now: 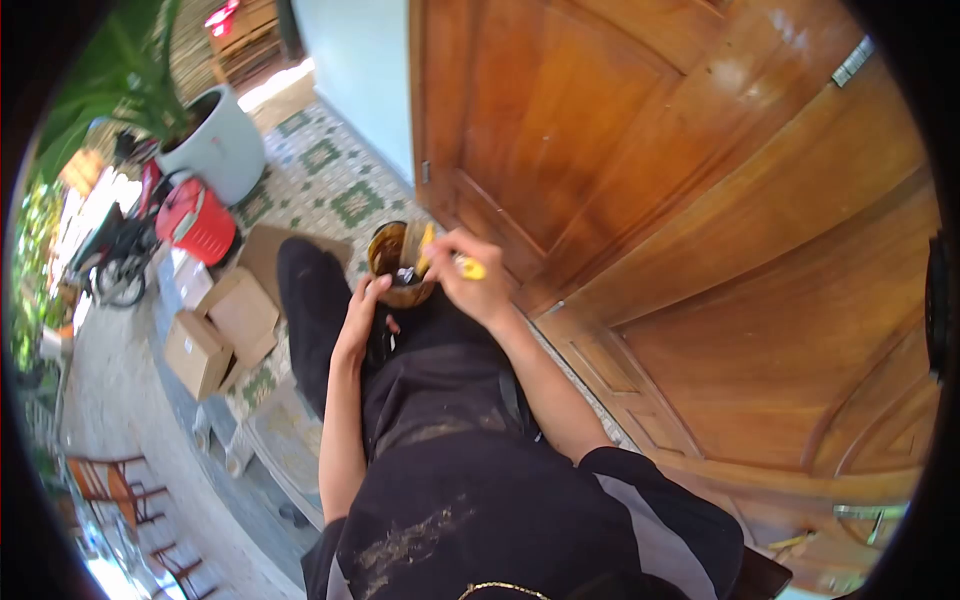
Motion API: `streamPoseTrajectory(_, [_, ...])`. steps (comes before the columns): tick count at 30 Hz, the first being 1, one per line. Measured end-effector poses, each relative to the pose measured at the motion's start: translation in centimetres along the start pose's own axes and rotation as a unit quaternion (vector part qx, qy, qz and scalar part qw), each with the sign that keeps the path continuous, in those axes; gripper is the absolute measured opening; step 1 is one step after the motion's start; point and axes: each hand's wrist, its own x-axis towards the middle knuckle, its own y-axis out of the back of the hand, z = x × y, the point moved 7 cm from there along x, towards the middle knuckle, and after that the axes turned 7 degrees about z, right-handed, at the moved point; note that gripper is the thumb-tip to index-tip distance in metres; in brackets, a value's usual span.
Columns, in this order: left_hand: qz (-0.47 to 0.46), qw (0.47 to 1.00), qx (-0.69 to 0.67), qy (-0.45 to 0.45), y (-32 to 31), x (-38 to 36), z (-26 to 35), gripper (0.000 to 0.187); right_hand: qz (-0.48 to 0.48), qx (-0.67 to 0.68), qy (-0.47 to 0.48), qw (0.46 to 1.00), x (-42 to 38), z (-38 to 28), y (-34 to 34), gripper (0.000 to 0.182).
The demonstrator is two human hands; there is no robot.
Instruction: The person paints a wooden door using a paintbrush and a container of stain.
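My right hand [472, 283] is closed around a paintbrush [427, 243] with a yellow handle, tipped over the mouth of a round container. This brown-stained container [387, 243] has dark liquid inside and sits at my knees, close to the wooden door. With fingers at its near-left rim, my left hand [361, 315] grips the container from the side. Part of the brush is covered by my right fingers. Dark trousers and a black shirt with pale smears fill the space below my hands.
A large panelled wooden door [560, 130] rises along my right, with a metal handle [872, 511] low in view. Cardboard boxes [197, 352], a red basket [195, 222] and a potted plant in a white pot [222, 150] stand left on patterned tiles. Wooden chairs [118, 488] are farther off.
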Motion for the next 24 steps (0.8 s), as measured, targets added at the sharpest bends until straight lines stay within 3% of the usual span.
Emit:
streamPoseTrajectory(2, [0.001, 1.000, -0.003, -0.018, -0.6, -0.8, 0.7, 0.072, -0.030, -0.128, -0.036, 0.991, -0.7, 0.4, 0.3, 0.017])
streamPoseTrajectory(3, [-0.006, 1.000, -0.005, -0.031, -1.0, -1.2, 1.3, 0.072, 0.029, -0.129, 0.053, 0.990, -1.0, -1.8, 0.8, 0.015])
streamPoseTrajectory(5, [0.001, 1.000, -0.012, -0.025, -1.1, -0.7, 1.5, 0.069, 0.071, -0.061, 0.026, 0.995, -1.7, -2.4, 1.7, 0.012])
streamPoseTrajectory(9, [-0.053, 0.998, -0.026, 0.008, -1.5, 0.3, 1.6, 0.052, 0.074, -0.112, -0.004, 0.991, -1.2, -4.2, 4.1, 0.008])
streamPoseTrajectory(11, [-0.068, 0.997, -0.020, 0.005, -2.3, 0.5, 2.4, 0.045, 0.176, -0.046, -0.047, 0.982, -1.1, -4.7, 7.3, 0.010])
streamPoseTrajectory(15, [-0.110, 0.990, -0.078, 0.039, -1.8, 2.3, -2.4, 0.047, 0.327, -0.091, 0.084, 0.937, 0.4, -11.7, 13.2, 0.015])
streamPoseTrajectory(18, [-0.155, 0.985, -0.079, -0.019, -3.6, 1.6, -1.1, 0.050, 0.387, -0.151, 0.186, 0.890, 1.2, -17.4, 16.7, 0.020])
streamPoseTrajectory(21, [-0.208, 0.975, -0.068, -0.041, -5.0, 1.4, 0.2, 0.058, 0.400, -0.168, 0.220, 0.874, 1.8, -19.9, 17.2, 0.021])
streamPoseTrajectory(24, [-0.231, 0.971, -0.056, -0.025, -5.7, 1.7, 0.2, 0.066, 0.335, -0.158, 0.149, 0.917, 3.6, -18.2, 14.8, 0.022])
